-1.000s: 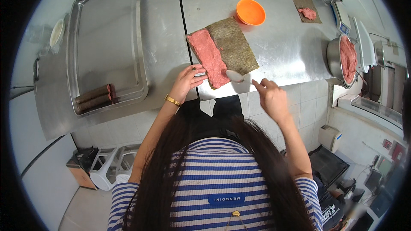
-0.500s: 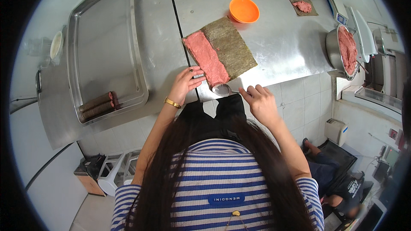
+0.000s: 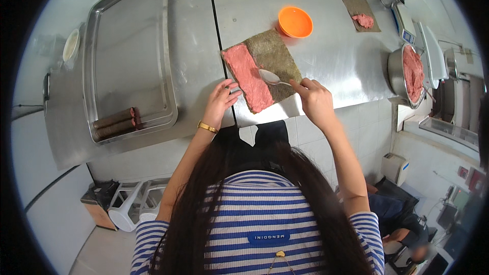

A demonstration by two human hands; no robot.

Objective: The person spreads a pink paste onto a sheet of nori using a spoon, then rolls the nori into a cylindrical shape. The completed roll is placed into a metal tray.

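A square nori sheet (image 3: pixel 280 53) lies on the steel table in front of me, its left part covered by a flat band of pink meat paste (image 3: pixel 248 76). My right hand (image 3: pixel 317 101) is closed round the handle of a metal spoon (image 3: pixel 270 76). The spoon's bowl is over the inner edge of the paste, where it meets the bare seaweed. At the left side of the sheet, my left hand (image 3: pixel 222 97) has its fingers apart and holds nothing; the fingertips are close to the paste's edge. Just beyond the sheet is an orange bowl (image 3: pixel 295 22).
On the left, a steel tray (image 3: pixel 170 86) holds filled seaweed rolls (image 3: pixel 116 123). A metal bowl of meat paste (image 3: pixel 412 74) stands at the right edge, near a scale (image 3: pixel 406 30). Another nori sheet (image 3: pixel 356 5) with paste lies far right. Someone sits (image 3: pixel 402 221) at lower right.
My right hand has carried the spoon up from the paste's near end to its right edge. The left hand stays beside the sheet. The whole view has shifted slightly.
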